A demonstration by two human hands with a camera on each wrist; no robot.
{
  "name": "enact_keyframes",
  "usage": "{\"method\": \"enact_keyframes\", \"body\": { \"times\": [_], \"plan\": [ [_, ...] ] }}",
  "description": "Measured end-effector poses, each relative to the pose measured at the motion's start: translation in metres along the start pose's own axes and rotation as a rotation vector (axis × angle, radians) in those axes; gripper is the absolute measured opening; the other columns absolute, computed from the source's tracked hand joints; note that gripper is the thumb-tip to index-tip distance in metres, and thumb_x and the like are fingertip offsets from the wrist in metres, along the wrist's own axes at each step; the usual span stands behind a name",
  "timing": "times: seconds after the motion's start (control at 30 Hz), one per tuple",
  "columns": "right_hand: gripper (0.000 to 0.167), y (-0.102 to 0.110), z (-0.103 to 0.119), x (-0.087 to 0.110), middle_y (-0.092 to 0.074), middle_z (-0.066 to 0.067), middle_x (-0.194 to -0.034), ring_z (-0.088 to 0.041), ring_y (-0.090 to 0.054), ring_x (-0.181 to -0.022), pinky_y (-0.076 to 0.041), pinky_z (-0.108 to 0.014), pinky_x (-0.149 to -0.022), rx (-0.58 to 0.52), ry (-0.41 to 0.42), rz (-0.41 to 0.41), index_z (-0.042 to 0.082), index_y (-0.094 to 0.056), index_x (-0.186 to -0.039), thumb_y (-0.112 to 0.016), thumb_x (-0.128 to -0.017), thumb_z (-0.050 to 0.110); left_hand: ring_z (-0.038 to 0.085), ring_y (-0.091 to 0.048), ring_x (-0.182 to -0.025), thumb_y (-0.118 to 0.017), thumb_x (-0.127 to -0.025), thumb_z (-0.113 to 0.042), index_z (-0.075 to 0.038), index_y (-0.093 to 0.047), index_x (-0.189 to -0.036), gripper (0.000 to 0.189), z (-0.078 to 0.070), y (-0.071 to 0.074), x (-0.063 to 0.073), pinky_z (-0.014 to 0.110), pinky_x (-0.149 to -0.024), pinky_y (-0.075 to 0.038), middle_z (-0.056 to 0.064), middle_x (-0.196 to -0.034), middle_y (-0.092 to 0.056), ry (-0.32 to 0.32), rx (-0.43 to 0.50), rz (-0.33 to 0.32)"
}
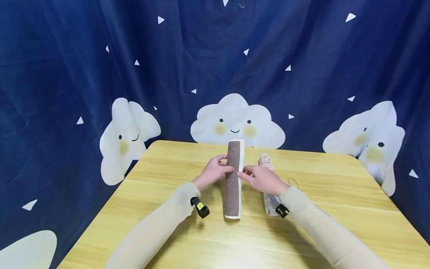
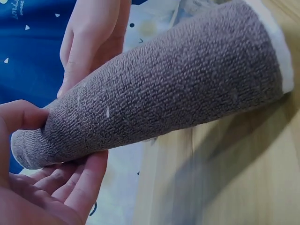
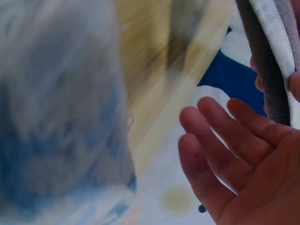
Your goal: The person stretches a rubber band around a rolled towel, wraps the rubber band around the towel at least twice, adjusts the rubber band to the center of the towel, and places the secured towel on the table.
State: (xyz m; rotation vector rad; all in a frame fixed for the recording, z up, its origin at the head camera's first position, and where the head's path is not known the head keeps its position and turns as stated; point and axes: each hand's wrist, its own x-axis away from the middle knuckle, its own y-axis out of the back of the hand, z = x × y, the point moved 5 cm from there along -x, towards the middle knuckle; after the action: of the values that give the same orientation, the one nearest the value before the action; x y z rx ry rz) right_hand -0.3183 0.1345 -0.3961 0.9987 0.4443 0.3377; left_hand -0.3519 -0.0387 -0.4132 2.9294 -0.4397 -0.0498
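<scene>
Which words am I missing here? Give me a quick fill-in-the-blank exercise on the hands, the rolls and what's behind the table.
1. The left hand grips the brown roll, which has a strip of ____ edging.
2. Of the two hands, the patterned roll lies nearer the ____ one.
3. Behind the table, the curtain is dark ____, with smiling clouds.

Missing words: white; right; blue.
</scene>
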Motion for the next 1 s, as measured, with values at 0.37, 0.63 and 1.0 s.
{"method": "enact_keyframes", "body": {
  "times": [0.37, 0.63, 1.0],
  "plan": [
    [0.055, -0.011, -0.003, 0.007, -0.074, -0.013, -0.091, -0.035, -0.071, -0.085, -0.058, -0.044, -0.075, -0.542, -0.181, 0.241, -0.005, -0.064, -0.126, -0.039, -0.108, 0.041, 0.025, -0.07, -0.099, -0.073, -0.088, -0.009, -0.017, -0.037, -0.151, 0.073, -0.016, -0.007, 0.012, 0.038, -0.078, -0.06, 0.017, -0.126, -0.062, -0.192, -0.011, -0.053],
    [0.055, -0.019, -0.002, 0.009, -0.074, -0.012, -0.091, -0.025, -0.071, -0.082, -0.058, -0.04, -0.074, -0.613, -0.196, 0.255, -0.004, -0.066, -0.12, -0.039, -0.108, 0.042, 0.022, -0.069, -0.094, -0.069, -0.091, -0.01, -0.043, -0.031, -0.152, 0.079, -0.018, -0.007, 0.021, 0.034, -0.075, -0.06, 0.009, -0.138, -0.051, -0.38, -0.197, -0.037],
    [0.056, -0.024, 0.01, 0.012, -0.075, -0.012, -0.094, -0.037, -0.072, -0.095, -0.057, -0.045, -0.082, -0.582, -0.1, 0.351, 0.002, -0.064, -0.126, -0.031, -0.11, 0.044, 0.015, -0.063, -0.093, -0.057, -0.093, -0.014, -0.043, -0.047, -0.146, 0.061, -0.026, -0.003, 0.032, 0.03, -0.076, -0.054, -0.002, -0.13, -0.048, -0.449, -0.486, 0.101]
  ]
}}
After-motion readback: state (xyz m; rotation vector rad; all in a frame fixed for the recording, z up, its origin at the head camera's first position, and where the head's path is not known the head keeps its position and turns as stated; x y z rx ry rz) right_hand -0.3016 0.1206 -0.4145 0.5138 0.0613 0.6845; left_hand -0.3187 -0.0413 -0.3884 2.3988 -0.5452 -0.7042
